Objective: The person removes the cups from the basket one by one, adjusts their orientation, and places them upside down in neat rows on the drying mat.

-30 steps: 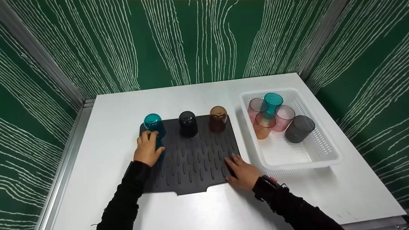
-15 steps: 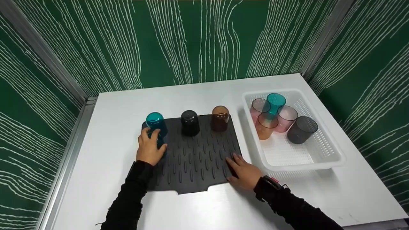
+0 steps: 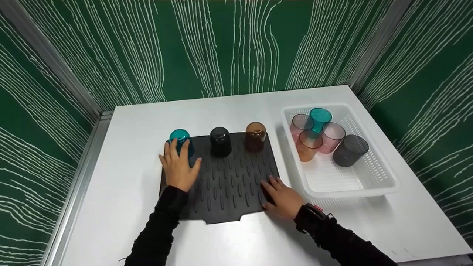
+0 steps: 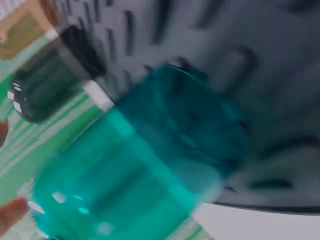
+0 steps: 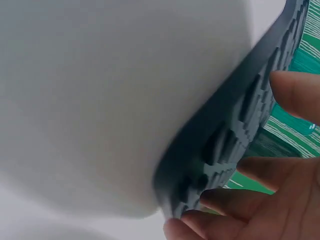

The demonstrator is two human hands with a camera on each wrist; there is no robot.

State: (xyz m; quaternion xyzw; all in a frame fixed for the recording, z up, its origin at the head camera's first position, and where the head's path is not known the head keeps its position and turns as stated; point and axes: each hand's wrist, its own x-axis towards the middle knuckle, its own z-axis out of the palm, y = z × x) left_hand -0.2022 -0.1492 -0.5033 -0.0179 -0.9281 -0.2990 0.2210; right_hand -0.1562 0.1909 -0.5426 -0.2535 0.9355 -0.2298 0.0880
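My left hand, fingers spread, is over the left side of the black ribbed drying mat, in front of an upside-down teal cup. In the left wrist view a teal cup stands rim-down on the mat, with a fingertip right at its base. The hand hides what lies beneath it in the head view. A black cup and an amber cup stand inverted along the mat's back edge. My right hand rests with extended fingers on the mat's right edge.
Right of the mat stands a white perforated basket. It holds several upright cups: pink, teal, orange and grey. A white table carries everything, with green patterned walls behind and beside it.
My left hand has loosened from a teal cup in front of the back one, its fingers straightening and moving up and slightly right. My right hand has stayed on the mat's edge.
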